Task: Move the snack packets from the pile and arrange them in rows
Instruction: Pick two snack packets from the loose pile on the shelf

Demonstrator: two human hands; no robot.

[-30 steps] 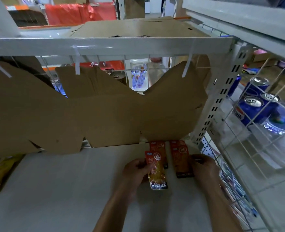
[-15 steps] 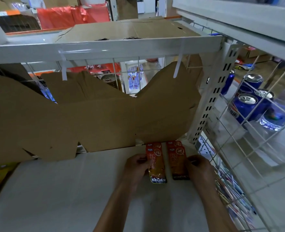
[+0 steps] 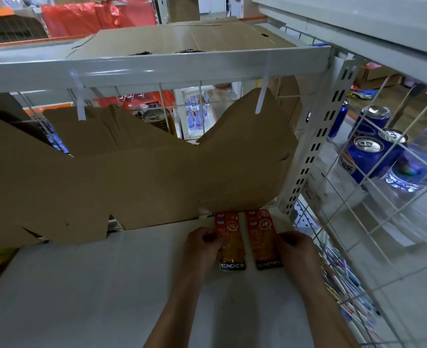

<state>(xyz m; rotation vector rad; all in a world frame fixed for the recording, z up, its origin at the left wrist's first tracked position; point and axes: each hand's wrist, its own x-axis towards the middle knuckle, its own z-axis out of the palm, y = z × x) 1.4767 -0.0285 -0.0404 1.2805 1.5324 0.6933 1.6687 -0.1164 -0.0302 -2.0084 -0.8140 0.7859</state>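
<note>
Both hands were curled at the packets' outer edges: the left hand (image 3: 202, 243) pinched the left packet (image 3: 230, 241), the right hand (image 3: 296, 248) held the side of the right packet (image 3: 264, 238). They lay side by side, just apart, on the white shelf (image 3: 107, 285) against the cardboard sheet (image 3: 132, 177) (labels facing the person). I judged she was squaring up a row's start; next, letting go and fetching another packet.
</note>
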